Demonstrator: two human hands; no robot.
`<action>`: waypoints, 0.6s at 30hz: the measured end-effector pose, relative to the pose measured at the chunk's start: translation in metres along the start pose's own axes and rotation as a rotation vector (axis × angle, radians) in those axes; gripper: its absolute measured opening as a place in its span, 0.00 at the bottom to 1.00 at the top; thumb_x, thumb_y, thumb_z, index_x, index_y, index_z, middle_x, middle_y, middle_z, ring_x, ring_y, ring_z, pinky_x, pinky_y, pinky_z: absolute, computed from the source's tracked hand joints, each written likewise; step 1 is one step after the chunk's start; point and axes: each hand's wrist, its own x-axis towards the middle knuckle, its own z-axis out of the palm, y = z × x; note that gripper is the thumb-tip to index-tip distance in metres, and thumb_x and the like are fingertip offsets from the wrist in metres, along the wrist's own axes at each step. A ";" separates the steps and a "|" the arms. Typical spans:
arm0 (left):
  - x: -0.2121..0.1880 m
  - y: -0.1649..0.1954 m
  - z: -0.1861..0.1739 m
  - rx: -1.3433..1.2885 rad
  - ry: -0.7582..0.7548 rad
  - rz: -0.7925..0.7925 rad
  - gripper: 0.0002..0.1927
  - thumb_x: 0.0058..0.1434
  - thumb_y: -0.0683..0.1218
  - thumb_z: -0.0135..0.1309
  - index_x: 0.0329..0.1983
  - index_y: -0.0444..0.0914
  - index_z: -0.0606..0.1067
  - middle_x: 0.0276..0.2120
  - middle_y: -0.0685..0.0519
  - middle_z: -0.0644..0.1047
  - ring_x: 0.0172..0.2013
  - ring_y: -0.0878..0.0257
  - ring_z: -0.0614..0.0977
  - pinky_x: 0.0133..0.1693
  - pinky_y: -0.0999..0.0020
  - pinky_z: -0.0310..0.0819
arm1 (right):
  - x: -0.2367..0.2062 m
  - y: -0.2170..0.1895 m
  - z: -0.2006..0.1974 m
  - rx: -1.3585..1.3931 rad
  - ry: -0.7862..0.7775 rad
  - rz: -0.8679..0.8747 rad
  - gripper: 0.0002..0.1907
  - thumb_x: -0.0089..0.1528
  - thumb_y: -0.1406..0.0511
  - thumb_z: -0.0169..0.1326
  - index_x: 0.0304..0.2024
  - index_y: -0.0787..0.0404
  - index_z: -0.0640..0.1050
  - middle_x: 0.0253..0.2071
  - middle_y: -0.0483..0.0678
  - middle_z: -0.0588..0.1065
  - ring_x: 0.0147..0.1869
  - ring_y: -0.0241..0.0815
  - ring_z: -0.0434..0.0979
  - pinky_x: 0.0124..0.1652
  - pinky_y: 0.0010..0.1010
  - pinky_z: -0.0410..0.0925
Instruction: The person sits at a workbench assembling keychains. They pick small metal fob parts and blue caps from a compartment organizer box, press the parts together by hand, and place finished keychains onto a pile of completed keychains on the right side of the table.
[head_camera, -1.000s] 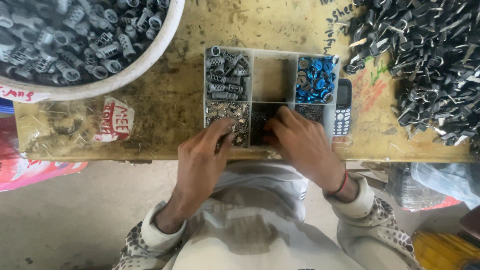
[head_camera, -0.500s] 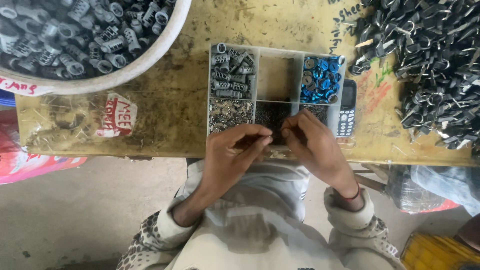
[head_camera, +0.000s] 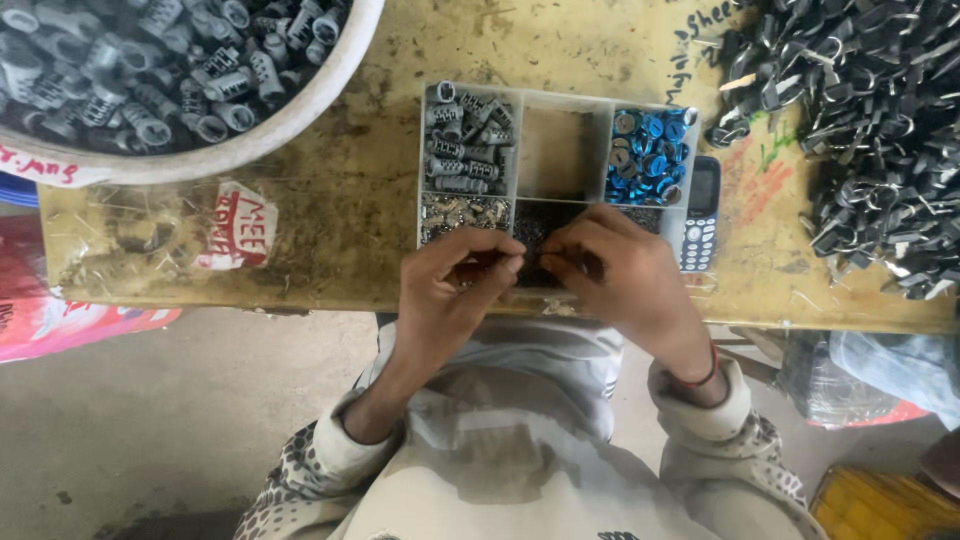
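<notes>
Both hands' grip (head_camera: 530, 265) over compartment tray (head_camera: 560, 100)

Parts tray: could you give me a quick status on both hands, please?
Left hand and right hand together over tray front edge, fingers pinching something too small to tell. Phone beside right hand. Nothing blocking.
</notes>
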 end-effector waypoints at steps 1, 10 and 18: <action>0.000 -0.001 0.001 -0.014 -0.018 -0.003 0.07 0.65 0.35 0.60 0.46 0.31 0.80 0.37 0.51 0.81 0.33 0.69 0.83 0.34 0.76 0.80 | -0.003 0.003 -0.001 0.064 0.009 0.042 0.08 0.59 0.70 0.64 0.40 0.62 0.81 0.39 0.47 0.76 0.35 0.43 0.78 0.34 0.31 0.70; -0.008 -0.001 0.026 -0.015 -0.064 0.101 0.10 0.66 0.34 0.59 0.50 0.31 0.78 0.40 0.47 0.85 0.41 0.64 0.88 0.43 0.72 0.87 | -0.037 0.012 0.015 0.838 0.082 0.288 0.03 0.69 0.74 0.53 0.44 0.65 0.77 0.41 0.44 0.73 0.37 0.29 0.74 0.35 0.20 0.69; -0.011 0.006 0.032 0.049 -0.020 0.138 0.10 0.66 0.35 0.59 0.51 0.32 0.79 0.39 0.47 0.85 0.40 0.64 0.89 0.42 0.74 0.87 | -0.044 0.008 0.022 0.980 0.098 0.315 0.03 0.72 0.70 0.51 0.46 0.66 0.75 0.39 0.44 0.74 0.37 0.28 0.71 0.36 0.20 0.66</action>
